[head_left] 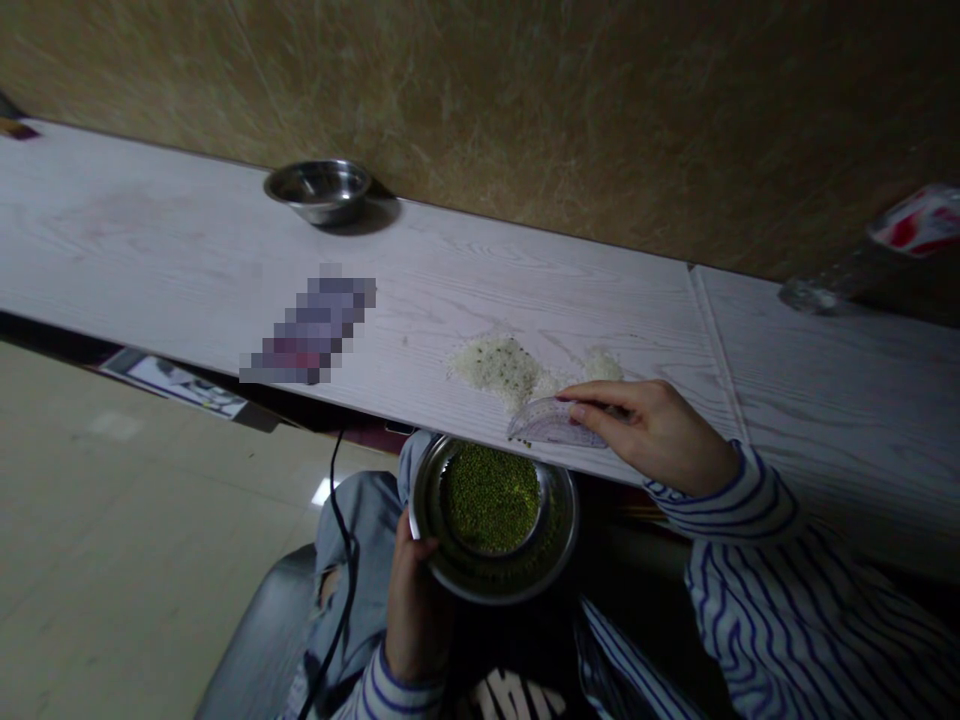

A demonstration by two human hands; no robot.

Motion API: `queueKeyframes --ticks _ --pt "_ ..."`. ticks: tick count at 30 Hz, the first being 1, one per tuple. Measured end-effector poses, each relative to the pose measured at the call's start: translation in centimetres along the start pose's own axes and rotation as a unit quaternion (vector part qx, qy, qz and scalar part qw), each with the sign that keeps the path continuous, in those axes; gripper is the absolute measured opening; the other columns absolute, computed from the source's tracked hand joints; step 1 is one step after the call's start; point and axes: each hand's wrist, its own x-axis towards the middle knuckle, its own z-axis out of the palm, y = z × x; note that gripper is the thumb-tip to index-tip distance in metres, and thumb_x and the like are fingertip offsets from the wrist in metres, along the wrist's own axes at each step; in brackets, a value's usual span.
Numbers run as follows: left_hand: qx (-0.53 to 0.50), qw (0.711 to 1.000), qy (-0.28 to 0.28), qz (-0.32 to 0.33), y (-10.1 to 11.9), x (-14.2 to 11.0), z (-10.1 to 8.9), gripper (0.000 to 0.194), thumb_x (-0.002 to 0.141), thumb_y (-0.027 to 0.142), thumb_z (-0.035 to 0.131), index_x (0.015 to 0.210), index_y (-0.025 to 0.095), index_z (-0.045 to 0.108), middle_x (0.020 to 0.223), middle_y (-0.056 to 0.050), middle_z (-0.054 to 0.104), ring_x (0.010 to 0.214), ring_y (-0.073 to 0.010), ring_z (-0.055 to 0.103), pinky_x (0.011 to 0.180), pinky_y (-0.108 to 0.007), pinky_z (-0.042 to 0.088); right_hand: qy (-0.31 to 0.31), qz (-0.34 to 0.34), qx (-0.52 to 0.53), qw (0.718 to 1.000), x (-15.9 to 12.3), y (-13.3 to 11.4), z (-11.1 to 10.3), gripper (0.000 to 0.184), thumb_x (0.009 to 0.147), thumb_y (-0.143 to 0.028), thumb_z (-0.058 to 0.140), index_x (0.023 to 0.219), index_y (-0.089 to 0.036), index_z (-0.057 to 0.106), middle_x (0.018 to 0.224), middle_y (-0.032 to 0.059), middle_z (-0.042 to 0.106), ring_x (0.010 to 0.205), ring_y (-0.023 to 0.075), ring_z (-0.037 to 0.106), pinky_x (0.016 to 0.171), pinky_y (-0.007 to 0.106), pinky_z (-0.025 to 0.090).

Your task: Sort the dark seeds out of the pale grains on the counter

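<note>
The green beans [491, 497] lie in a metal bowl [559, 545] just below the table's near edge, its rim gripped by our left hand [418, 590], the thumb over the rim and the other fingers mostly hidden beneath. Our right hand [660, 432] pinches a clear protractor [559, 421] between thumb and fingers, its curved edge beside a few loose beans on the white table [187, 250]. Near it we see white rice [495, 366] speckled with dark beans, and farther left an upright smaller metal bowl [321, 208].
</note>
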Motion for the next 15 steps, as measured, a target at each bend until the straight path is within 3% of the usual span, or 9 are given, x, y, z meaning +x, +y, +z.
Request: queueKeyframes --ticks 8,15 --pt "0.002 1.0 0.016 0.009 0.07 -0.21 0.56 0.055 0.066 0.043 0.085 0.118 0.027 0.082 0.121 -0.008 0.084 0.126 -0.0387 0.072 0.105 -0.049 0.059 -0.007 0.016 -0.012 1.0 0.32 -0.21 0.05 0.03 0.102 -0.017 0.075 0.121 -0.025 0.097 0.111 0.0078 0.095 0.083 0.0238 0.089 0.069 0.03 0.069" --pt "0.012 1.0 0.013 0.008 0.08 -0.16 0.4 0.049 0.066 0.044 0.085 0.111 0.026 0.083 0.116 -0.008 0.084 0.116 -0.0364 0.073 0.096 -0.046 0.06 -0.001 -0.006 -0.003 1.0 0.41 -0.28 0.19 0.031 0.1 -0.015 0.073 0.117 -0.024 0.097 0.111 0.0073 0.095 0.084 0.0224 0.089 0.071 0.029 0.069"
